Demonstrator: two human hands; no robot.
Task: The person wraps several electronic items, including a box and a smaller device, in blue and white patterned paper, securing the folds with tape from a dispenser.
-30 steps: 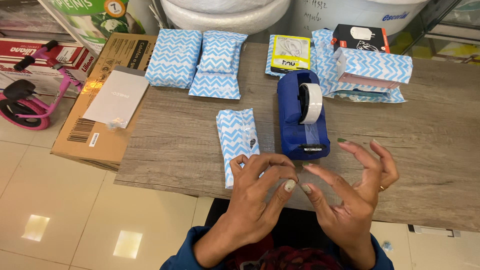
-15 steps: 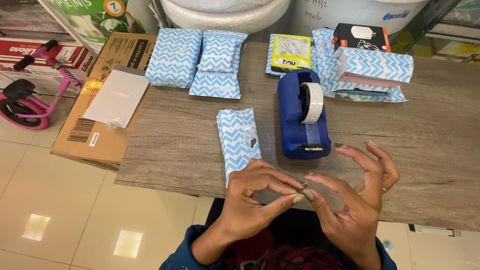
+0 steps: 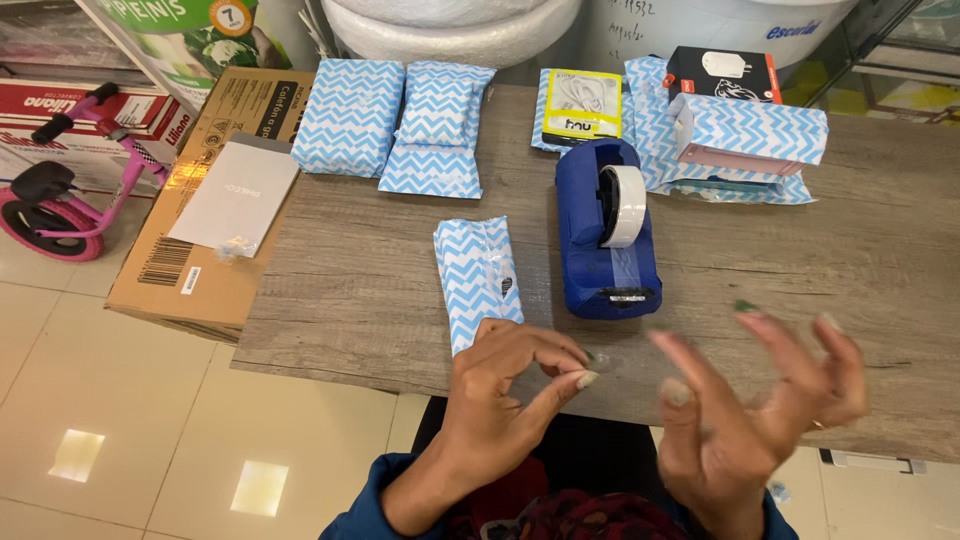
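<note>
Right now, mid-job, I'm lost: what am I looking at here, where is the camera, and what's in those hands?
There is no machine here. The single picture comes from a camera worn on a person's head, looking down at their own two bare hands over a grey wooden table.

The left hand pinches a small clear strip of tape between thumb and forefinger. The right hand is open, fingers spread and blurred, holding nothing.

Just beyond the hands stands a blue tape dispenser with a white roll. Beside it lies a small parcel wrapped in blue-and-white zigzag paper. More wrapped parcels sit along the far edge, with a yellow packet and a black box. Left of the table a flat cardboard box lies on the tiled floor, near a pink tricycle.
</note>
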